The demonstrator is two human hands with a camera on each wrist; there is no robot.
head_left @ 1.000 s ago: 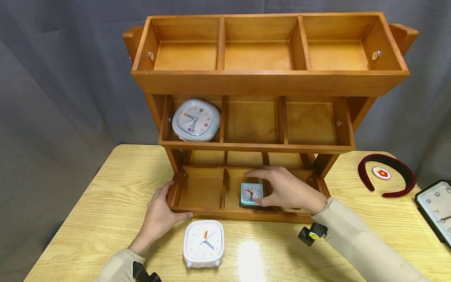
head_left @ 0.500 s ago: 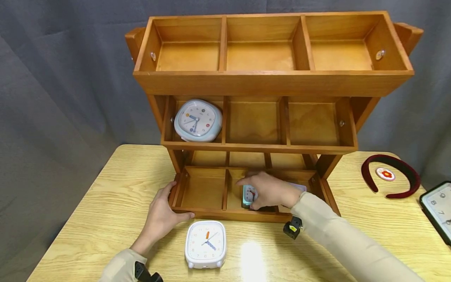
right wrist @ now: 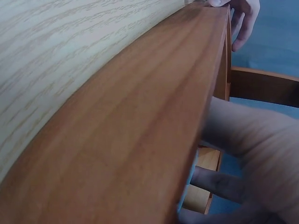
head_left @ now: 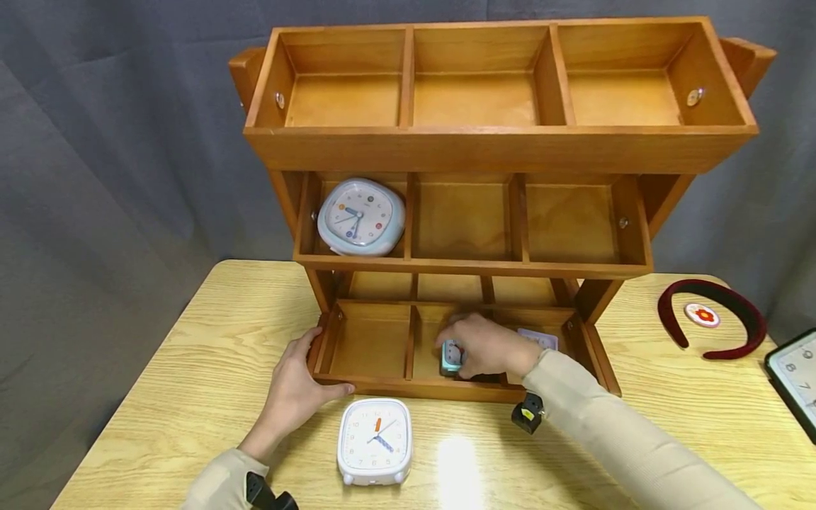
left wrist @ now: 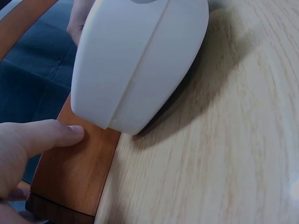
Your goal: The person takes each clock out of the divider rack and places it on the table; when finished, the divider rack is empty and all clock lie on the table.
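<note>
My right hand (head_left: pixel 486 345) reaches into the middle compartment of the lowest tray and grips a small teal alarm clock (head_left: pixel 452 354), covering much of its right side. In the right wrist view the tray's front board hides most of that clock. My left hand (head_left: pixel 292 388) holds the front left corner of the wooden rack (head_left: pixel 395 388), thumb along the front board and fingers at the side. In the left wrist view the thumb (left wrist: pixel 60 134) lies on the board near a white alarm clock (left wrist: pixel 135 60), which stands on the table in front of the rack.
A pale blue clock (head_left: pixel 360 217) sits in the middle tray's left compartment. A lavender object (head_left: pixel 539 338) is in the lowest tray's right compartment. On the table at right lie a dark red headband (head_left: pixel 707 287), a flower badge (head_left: pixel 703 315) and a black-framed clock (head_left: pixel 797 379).
My right hand has moved left and closed its fingers on the teal clock, uncovering the lavender object. The left hand has stayed on the rack's corner.
</note>
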